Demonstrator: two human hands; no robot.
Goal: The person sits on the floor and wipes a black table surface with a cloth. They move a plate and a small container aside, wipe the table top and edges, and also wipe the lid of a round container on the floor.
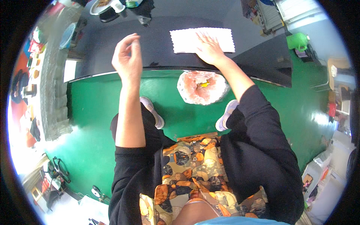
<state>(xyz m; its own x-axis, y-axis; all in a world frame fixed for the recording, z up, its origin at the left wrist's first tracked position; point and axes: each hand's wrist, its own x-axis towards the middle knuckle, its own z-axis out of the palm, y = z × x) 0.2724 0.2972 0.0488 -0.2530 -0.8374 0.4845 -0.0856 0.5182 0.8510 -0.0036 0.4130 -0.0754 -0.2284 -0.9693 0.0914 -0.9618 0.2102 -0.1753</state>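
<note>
My right hand (209,49) lies flat, fingers spread, on a white cloth (185,42) with scalloped edges. The cloth rests as a neat rectangle on a glossy black tabletop (157,57). Raised over the table's front edge, to the left of the cloth, is my left hand (128,54). Its fingers curl in towards the thumb, and I see nothing held in them. The curled fingertips are partly hidden.
Below the table's front edge, a plastic-lined bin (202,87) with a yellow scrap inside stands on the green floor (185,119). A plate of food (101,6) and a white cup (117,6) sit at the far left. A green jug-like container (298,41) is beyond the right end.
</note>
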